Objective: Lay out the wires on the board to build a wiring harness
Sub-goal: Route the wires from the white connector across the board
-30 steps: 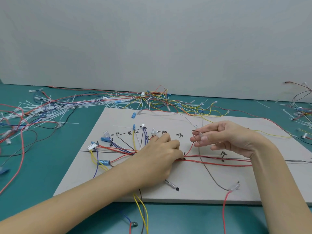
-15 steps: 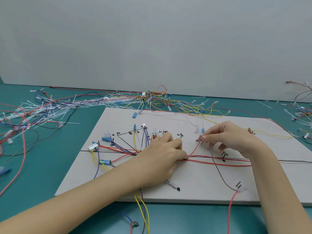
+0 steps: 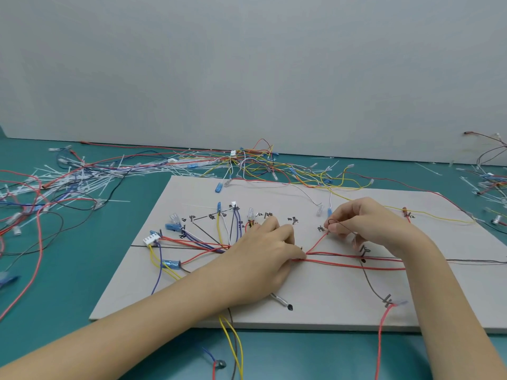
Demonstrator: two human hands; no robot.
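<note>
We are working partway through the layout: our left hand [image 3: 263, 253] is lying flat on the board [image 3: 315, 297], fingers together and pressing down on the bundle where the red wires [image 3: 354, 263] are meeting the fan of coloured wires [image 3: 203, 244], while our right hand [image 3: 365, 223] is pinching a thin dark wire [image 3: 371, 283] between thumb and forefinger, just beside a handwritten mark near the board's middle. The 2 hands are apart, with the red branch rising between them. That dark wire is running down the board to a clear connector [image 3: 396, 303] near the front edge, where a red lead is dropping off onto the teal counter [image 3: 55, 283]. We are judging that this step is seating the dark wire's upper end at its marked spot; the next move is probably calling for keeping the left hand's pressure on the junction while the right hand is easing the wire along the drawn line without dragging its neighbours loose. The board is carrying black handwritten characters beside the branch ends, but they are too small for us to read with confidence, and we are seeing no brand names. A white plug [image 3: 151, 238] and blue connectors [image 3: 172, 226] are already sitting at the left branches, and spare wires and white cable ties [image 3: 82, 179] are lying on the counter behind.
</note>
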